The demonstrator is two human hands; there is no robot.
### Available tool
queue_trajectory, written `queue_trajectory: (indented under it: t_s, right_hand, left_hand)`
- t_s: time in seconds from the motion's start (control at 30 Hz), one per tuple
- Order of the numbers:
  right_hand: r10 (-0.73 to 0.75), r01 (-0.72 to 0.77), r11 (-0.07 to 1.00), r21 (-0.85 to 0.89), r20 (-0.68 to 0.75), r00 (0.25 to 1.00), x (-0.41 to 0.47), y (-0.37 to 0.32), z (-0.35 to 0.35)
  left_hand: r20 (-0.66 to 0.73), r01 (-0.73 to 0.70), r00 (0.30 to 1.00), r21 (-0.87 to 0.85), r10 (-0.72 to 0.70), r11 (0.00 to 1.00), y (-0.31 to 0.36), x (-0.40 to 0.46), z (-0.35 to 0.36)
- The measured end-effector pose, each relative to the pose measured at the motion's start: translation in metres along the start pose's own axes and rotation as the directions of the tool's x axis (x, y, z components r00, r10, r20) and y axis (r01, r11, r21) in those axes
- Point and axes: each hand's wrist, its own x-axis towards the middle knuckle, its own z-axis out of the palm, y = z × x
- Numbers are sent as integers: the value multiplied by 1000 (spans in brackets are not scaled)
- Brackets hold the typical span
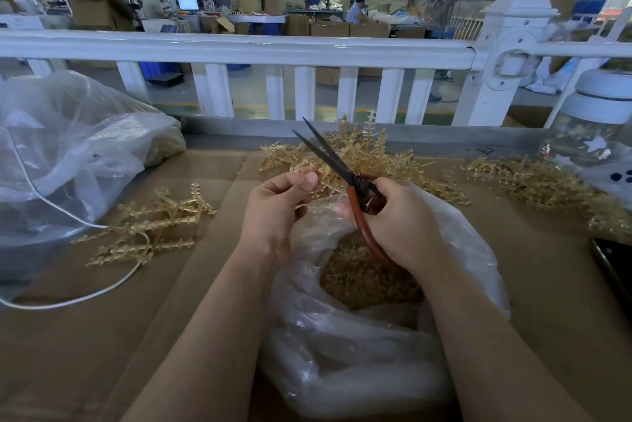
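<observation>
My right hand (400,220) grips the red handles of a pair of scissors (337,167), whose dark blades stand parted and point up and to the left. My left hand (277,206) pinches a translucent amber plastic sprue (321,179) between thumb and fingers, just left of the blades' pivot. Both hands hover over an open clear plastic bag (345,353) that holds a heap of small amber pieces (362,281).
Cardboard (113,336) covers the table. Amber sprues lie in piles at the back middle (369,148), the left (150,223) and the right (540,182). A large clear bag (68,148) and a white cable (78,298) sit at the left. A white railing (239,49) runs behind.
</observation>
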Motion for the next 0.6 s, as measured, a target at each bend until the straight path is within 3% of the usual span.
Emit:
queue_trajectory:
  t_s: [0.2,0.6]
  right_hand:
    - [-99,98,981,-169,4,995,-2,1,-2]
    - [-107,92,952,-291,-36,994,0,7,0]
  left_hand:
    - [41,-50,998,39,49,998,0,1,1]
    - [87,-35,995,-23,37,999,0,1,-2]
